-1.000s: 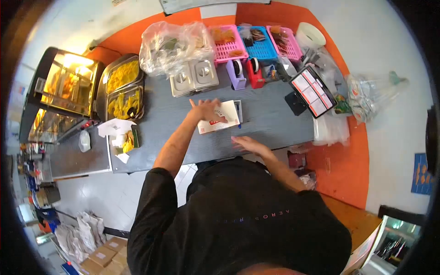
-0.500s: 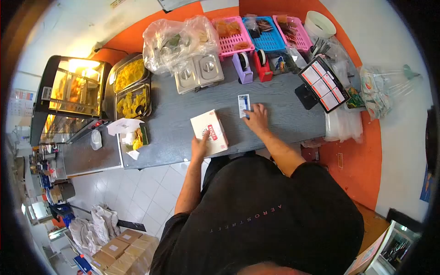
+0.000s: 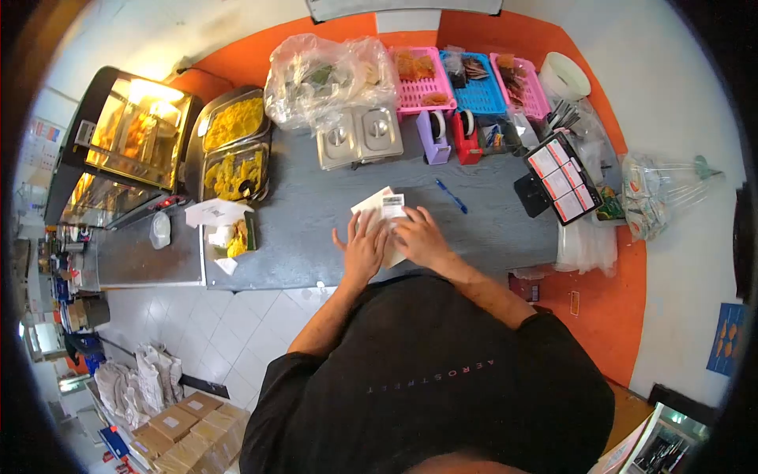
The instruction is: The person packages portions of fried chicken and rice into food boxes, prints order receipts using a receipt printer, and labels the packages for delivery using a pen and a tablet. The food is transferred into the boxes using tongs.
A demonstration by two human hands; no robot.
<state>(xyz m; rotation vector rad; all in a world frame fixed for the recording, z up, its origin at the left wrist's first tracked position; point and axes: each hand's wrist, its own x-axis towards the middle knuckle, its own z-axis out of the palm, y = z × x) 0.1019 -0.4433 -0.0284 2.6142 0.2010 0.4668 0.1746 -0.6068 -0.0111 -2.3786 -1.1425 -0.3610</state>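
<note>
At frame centre, left hand, fingers spread, and right hand, fingers closer together, on slip and pale box; uneven pressure could crease slip.

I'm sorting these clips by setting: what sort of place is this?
Probably a small takeaway food counter: there's a lit display case of food, yellow food in two trays, and lidded steel pans.

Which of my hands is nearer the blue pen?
Your right hand, at the pale box left of the blue pen; your left hand is at that box too, farther left.
</note>
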